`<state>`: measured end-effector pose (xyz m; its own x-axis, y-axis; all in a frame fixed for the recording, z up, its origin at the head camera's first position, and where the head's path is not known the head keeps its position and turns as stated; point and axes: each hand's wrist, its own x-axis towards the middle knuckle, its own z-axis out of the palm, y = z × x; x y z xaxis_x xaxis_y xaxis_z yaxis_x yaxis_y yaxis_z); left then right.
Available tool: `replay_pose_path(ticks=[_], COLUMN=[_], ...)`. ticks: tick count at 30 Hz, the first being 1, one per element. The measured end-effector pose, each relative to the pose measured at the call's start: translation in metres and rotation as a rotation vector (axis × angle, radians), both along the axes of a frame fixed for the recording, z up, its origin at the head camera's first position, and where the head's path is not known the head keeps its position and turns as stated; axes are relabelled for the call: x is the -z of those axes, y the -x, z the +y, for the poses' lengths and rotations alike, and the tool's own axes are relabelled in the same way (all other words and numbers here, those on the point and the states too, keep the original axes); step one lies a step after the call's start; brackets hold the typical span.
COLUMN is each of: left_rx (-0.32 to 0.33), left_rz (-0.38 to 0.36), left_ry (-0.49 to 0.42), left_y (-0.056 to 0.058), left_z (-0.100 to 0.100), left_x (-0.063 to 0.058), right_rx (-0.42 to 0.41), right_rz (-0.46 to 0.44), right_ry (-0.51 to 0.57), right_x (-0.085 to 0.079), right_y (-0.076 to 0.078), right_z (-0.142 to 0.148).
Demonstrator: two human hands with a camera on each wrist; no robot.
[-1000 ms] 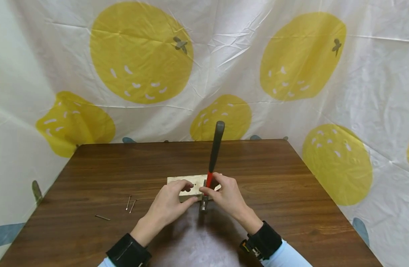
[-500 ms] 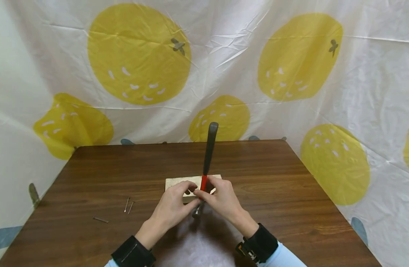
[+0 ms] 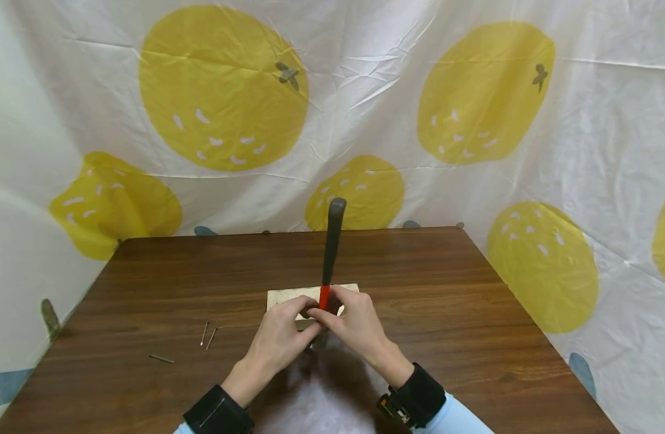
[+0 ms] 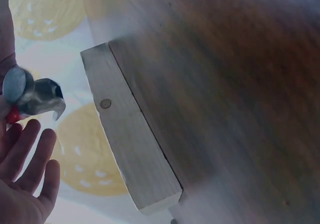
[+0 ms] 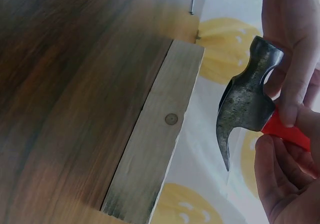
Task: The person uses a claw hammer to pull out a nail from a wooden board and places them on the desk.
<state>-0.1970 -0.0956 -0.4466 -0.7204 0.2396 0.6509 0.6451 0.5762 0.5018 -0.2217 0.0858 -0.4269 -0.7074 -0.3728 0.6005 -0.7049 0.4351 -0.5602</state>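
Observation:
In the head view a claw hammer [image 3: 333, 241] stands almost upright, black grip on top and red neck below, over the wooden block [image 3: 289, 295]. My right hand [image 3: 362, 322] pinches the red neck between thumb and fingers. From the other side my left hand [image 3: 280, 328] meets it, thumb and index finger at the neck; its other fingers are loosely bent in the left wrist view. The steel head [image 5: 248, 96] hangs below both hands, claw and face visible in the right wrist view. A round mark shows on the block's side [image 5: 160, 139].
Three loose nails [image 3: 161, 358] lie on the brown table [image 3: 446, 289] to the left of the hands. Behind and beside the table hangs a white cloth [image 3: 359, 72] printed with yellow fruit. Black bands [image 3: 417, 392] wrap both wrists.
The hammer has shifted left, its handle swinging from a rightward lean closer to upright. My right hand has moved left with it, and the left thumb and index finger now meet the neck.

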Motion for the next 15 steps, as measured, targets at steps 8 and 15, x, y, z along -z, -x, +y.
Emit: replay_pose_path(ticks=[8,15], left_rx=[-0.066,-0.094], left_rz=[0.026,0.050], left_ry=[-0.011,-0.025], left_y=[-0.0023,-0.0038], left_z=[0.0013,0.0024], left_x=[-0.0007,-0.0033], right_rx=[0.040,0.073], right_rz=[0.040,0.034], right_ry=[-0.008,-0.035], right_x=[-0.0040,-0.0054], right_y=[-0.0018,-0.0020], right_z=[-0.0054,-0.0106])
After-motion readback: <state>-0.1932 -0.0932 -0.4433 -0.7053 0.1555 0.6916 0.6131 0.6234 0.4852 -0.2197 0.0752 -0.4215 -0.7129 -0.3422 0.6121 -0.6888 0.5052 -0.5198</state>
